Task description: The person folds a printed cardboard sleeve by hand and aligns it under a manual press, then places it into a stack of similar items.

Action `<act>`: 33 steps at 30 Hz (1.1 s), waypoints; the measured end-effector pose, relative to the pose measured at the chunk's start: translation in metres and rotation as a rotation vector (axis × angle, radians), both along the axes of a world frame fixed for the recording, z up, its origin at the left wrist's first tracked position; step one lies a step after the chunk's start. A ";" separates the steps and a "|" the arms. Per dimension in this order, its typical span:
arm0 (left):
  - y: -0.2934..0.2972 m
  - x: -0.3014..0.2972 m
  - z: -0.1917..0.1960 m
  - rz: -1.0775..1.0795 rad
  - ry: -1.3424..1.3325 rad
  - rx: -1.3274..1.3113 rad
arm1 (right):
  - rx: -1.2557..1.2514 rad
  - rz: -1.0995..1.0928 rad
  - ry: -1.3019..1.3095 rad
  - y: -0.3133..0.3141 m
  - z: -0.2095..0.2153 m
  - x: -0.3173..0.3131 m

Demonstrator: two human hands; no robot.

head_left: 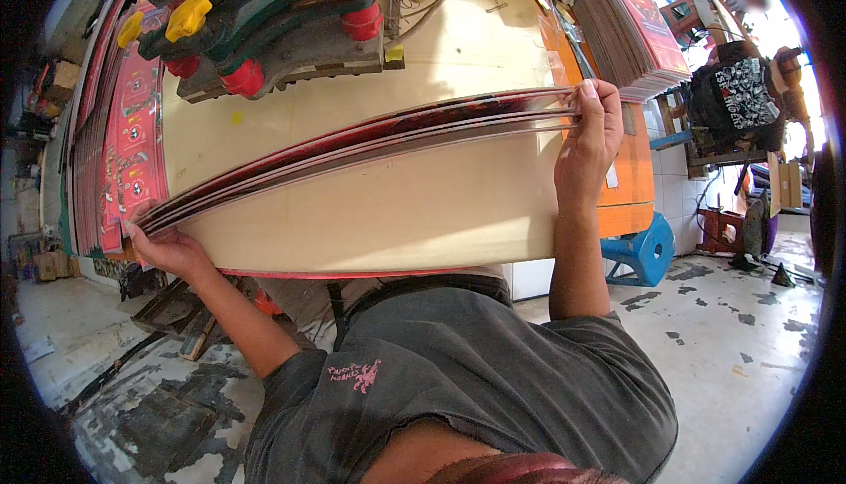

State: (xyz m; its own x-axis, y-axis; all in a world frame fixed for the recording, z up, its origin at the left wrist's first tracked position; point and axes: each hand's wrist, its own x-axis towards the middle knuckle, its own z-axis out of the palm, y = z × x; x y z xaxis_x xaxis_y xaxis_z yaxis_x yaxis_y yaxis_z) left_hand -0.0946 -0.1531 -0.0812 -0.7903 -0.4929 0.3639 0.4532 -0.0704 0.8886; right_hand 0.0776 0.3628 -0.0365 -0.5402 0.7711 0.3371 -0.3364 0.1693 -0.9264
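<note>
Several long printed sheets [370,132] stand on edge across the table in a loose bundle, their thin pale edges and dark red faces fanned slightly apart. My left hand [167,248] pinches the bundle's left end, thumb on the near side. At the other end my right hand [592,136] grips the sheets between thumb and fingers. Below the bundle lies a cream-coloured board [379,211] that covers much of the tabletop. Part of the sheets' far faces is hidden from view.
A dark green machine [291,30] with yellow knobs and red feet stands at the far side. Stacks of red printed sheets rise at left [132,149] and far right [634,26]. A blue stool [643,251] is on the floor to the right. One other person [727,0] shows beyond.
</note>
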 end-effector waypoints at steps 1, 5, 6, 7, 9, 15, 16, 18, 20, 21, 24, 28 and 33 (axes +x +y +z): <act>-0.001 0.000 0.000 -0.004 -0.005 -0.002 | 0.004 0.007 -0.003 0.001 -0.001 0.001; -0.004 -0.001 -0.003 -0.001 -0.008 -0.005 | 0.014 0.003 -0.016 0.000 0.001 0.001; -0.005 -0.001 -0.003 0.005 -0.005 -0.004 | 0.016 -0.006 -0.020 -0.001 0.002 0.001; -0.005 -0.001 -0.003 0.006 -0.004 0.005 | 0.014 0.004 -0.012 0.000 0.001 0.001; -0.005 -0.001 -0.003 0.006 -0.002 0.024 | 0.010 0.023 0.003 0.003 -0.001 0.003; 0.002 0.000 0.002 -0.004 0.020 -0.006 | -0.008 0.028 -0.004 0.003 -0.002 0.004; 0.000 0.000 0.001 -0.009 0.023 -0.011 | -0.002 0.013 -0.009 0.002 0.000 0.003; -0.004 -0.001 -0.002 -0.019 0.028 -0.020 | 0.010 -0.016 -0.019 -0.003 0.004 0.000; -0.005 -0.002 -0.003 -0.012 0.032 -0.010 | 0.014 -0.016 -0.019 -0.003 0.004 0.000; -0.005 -0.002 -0.003 -0.009 0.034 -0.004 | 0.017 -0.016 -0.020 -0.004 0.005 0.000; -0.007 -0.002 -0.004 0.000 0.042 -0.033 | 0.015 -0.010 -0.024 -0.004 0.007 0.001; -0.006 -0.002 -0.004 0.011 0.034 -0.019 | 0.004 -0.025 -0.005 -0.005 0.006 0.000; -0.005 -0.002 -0.003 0.016 0.034 -0.030 | 0.000 -0.024 -0.010 -0.006 0.007 0.000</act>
State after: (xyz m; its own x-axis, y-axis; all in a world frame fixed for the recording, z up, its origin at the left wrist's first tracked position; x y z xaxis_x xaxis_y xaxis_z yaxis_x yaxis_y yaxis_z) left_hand -0.0963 -0.1581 -0.0839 -0.7693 -0.4939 0.4052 0.4841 -0.0369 0.8742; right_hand 0.0772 0.3570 -0.0298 -0.5245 0.7839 0.3322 -0.3230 0.1778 -0.9295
